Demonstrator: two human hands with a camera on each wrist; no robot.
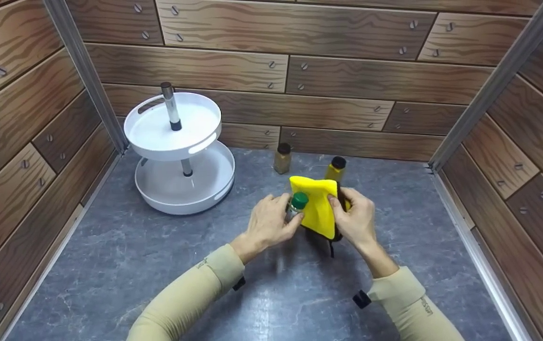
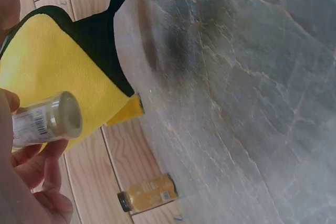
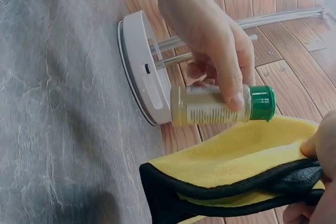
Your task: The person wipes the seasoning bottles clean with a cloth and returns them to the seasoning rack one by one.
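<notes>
My left hand (image 1: 271, 220) grips a small clear spice jar (image 3: 210, 106) with a green cap (image 1: 299, 199), lifted off the table. In the left wrist view the jar's base (image 2: 69, 115) and a barcode label show. A folded yellow cloth with black edging (image 1: 318, 203) is pinched in my right hand (image 1: 357, 215), between thumb and fingers. The cloth hangs right beside the jar; whether the two touch I cannot tell. Pale powder seems to fill the jar.
A white two-tier round stand (image 1: 184, 199) is at the back left, its trays bare. Behind the cloth stand a brown-filled jar with a dark cap (image 1: 282, 160) and a yellow jar with a black cap (image 1: 336, 169). Wood-patterned walls (image 1: 233, 71) enclose the grey table (image 1: 110, 265).
</notes>
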